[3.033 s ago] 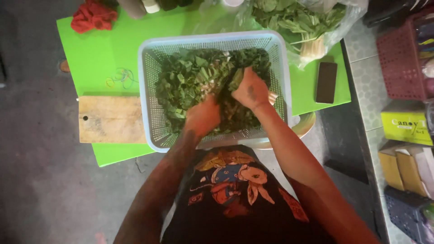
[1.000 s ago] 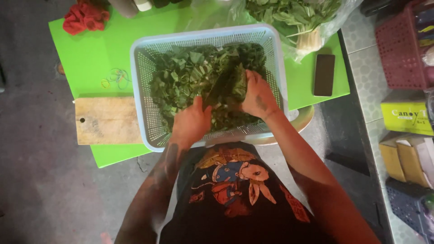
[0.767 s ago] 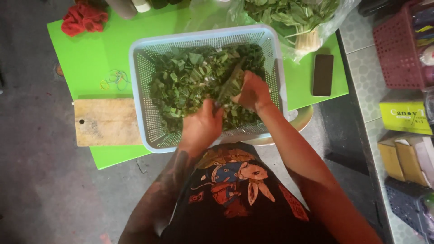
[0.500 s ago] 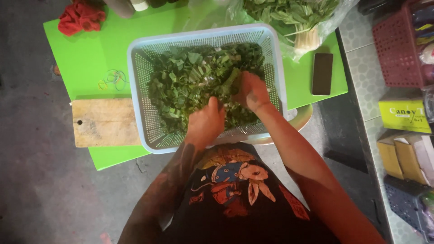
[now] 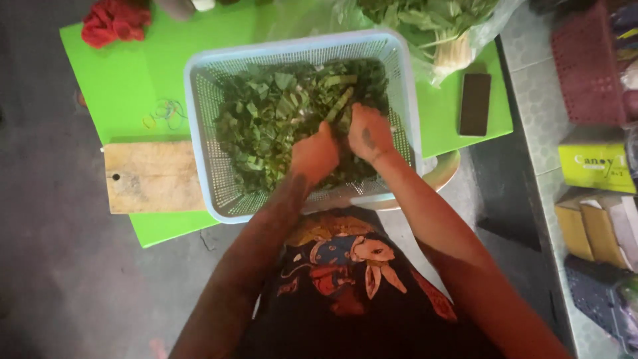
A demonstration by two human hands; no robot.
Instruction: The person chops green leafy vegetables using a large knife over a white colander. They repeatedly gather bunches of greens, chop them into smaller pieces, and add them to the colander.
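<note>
1. Two bare hands work inside one pale blue perforated plastic basket, which sits on a bright green flat table top. The step in hand looks like tossing or gathering the chopped dark green leafy vegetables heaped in that basket.
2. At 9 o'clock from the basket lies a pale wooden rectangular cutting board, touching the basket's wall; a few thin coloured rubber bands lie near 10 o'clock and a crumpled red cloth sits further out at 10 o'clock.
3. The left hand is curled knuckles-up over the greens at about 6 o'clock of the heap; its fingers dig into the leaves, so I cannot tell how tightly they close.
4. The right hand sits just beside it, touching or nearly so, fingers bent down around a clump of cut stems.
5. That clump's long axis runs roughly from 7 o'clock to 1 o'clock, its far end pointing away from the person.
6. In my judgement, the next move calls for lifting and turning the clump without spilling leaves over the basket's near rim.
7. At 1 o'clock a clear plastic bag of whole leafy greens with pale stalks rests; at 3 o'clock lies a dark flat rectangular phone.
</note>
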